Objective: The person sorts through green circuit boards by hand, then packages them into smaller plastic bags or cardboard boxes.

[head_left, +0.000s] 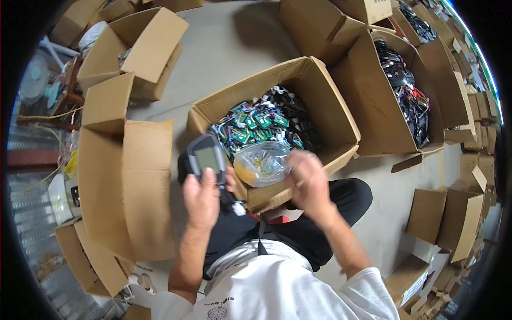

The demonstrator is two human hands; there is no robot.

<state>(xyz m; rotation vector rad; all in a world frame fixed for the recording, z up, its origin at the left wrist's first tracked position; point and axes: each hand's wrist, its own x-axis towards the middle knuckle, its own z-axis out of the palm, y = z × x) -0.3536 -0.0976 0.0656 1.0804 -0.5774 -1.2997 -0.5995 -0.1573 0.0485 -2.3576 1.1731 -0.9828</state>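
Observation:
My left hand is wrapped round a dark handheld-size display unit with a grey-green screen, thumb on its lower edge. A short cable with a white connector hangs below that hand. My right hand is smeared by motion at the right edge of a clear plastic bag; whether it grips anything is not plain. Thin wires and something yellow show inside the bag. Bag and hands are over the near side of an open cardboard box, which holds a heap of small green circuit boards with coloured wires and black parts.
An open carton stands close on the left, another carton behind it. To the right, a large carton holds black parts and cables. Smaller cartons stand farther right. My knees flank the middle box on the grey floor.

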